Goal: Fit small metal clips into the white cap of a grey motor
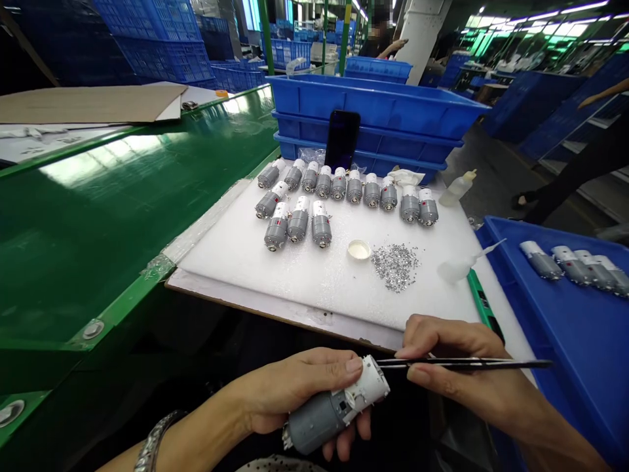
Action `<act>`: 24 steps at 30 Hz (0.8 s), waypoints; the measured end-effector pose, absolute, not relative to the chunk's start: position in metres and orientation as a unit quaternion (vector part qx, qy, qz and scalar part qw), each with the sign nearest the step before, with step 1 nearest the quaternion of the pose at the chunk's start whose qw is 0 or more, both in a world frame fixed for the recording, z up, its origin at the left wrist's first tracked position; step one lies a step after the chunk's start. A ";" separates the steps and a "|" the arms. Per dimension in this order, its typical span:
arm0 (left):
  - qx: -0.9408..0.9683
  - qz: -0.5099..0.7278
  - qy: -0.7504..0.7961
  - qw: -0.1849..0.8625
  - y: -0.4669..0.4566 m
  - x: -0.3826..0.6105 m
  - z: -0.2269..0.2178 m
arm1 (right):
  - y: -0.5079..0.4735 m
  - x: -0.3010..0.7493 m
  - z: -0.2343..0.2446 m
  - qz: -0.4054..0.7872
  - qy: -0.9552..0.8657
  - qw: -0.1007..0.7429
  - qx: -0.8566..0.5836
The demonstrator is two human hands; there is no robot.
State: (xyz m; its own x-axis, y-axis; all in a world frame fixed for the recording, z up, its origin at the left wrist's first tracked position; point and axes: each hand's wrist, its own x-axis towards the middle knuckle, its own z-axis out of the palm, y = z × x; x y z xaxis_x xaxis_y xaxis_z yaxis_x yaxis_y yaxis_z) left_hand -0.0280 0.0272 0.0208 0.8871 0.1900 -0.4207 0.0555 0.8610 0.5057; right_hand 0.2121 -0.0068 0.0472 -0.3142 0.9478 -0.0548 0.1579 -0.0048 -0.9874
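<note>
My left hand (314,380) is wrapped round a grey-and-white cylindrical motor unit (319,419), tilted with its white end up to the right. In my right hand (447,354) is a pair of black tweezers (501,364), pinched between thumb and fingers. The tweezers' tips reach the open white end of the unit; whether they grip a small part there I cannot tell. Beyond my hands, a pile of small metal parts (396,267) lies on a white foam sheet (236,262), beside a round white dish (358,250).
Several similar units (322,226) stand in rows on the foam. Behind them a black phone (343,139) leans on stacked blue crates (393,105). At right are squeeze bottles (458,189), a green tool (484,305) and a blue tray (565,341) with more units. A green conveyor (147,183) runs left.
</note>
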 end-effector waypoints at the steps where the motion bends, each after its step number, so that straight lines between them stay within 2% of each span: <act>1: 0.266 0.035 0.240 0.933 0.027 -0.028 0.021 | -0.005 0.212 0.048 0.550 -0.605 0.358 -0.451; 12: 0.306 -0.015 0.255 0.917 0.030 -0.030 0.026 | 0.005 0.212 0.050 0.598 -0.616 0.290 -0.423; 24: 0.305 -0.049 0.241 0.920 0.036 -0.031 0.023 | 0.015 0.210 0.056 0.607 -0.644 0.255 -0.390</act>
State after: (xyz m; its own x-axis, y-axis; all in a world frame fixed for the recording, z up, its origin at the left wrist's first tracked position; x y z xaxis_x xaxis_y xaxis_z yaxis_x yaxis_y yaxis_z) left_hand -0.0310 0.0356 0.0228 0.8791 0.0560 -0.4733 0.2378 0.8091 0.5375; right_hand 0.2096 0.0154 0.0560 -0.5656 0.8117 -0.1459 0.1930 -0.0417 -0.9803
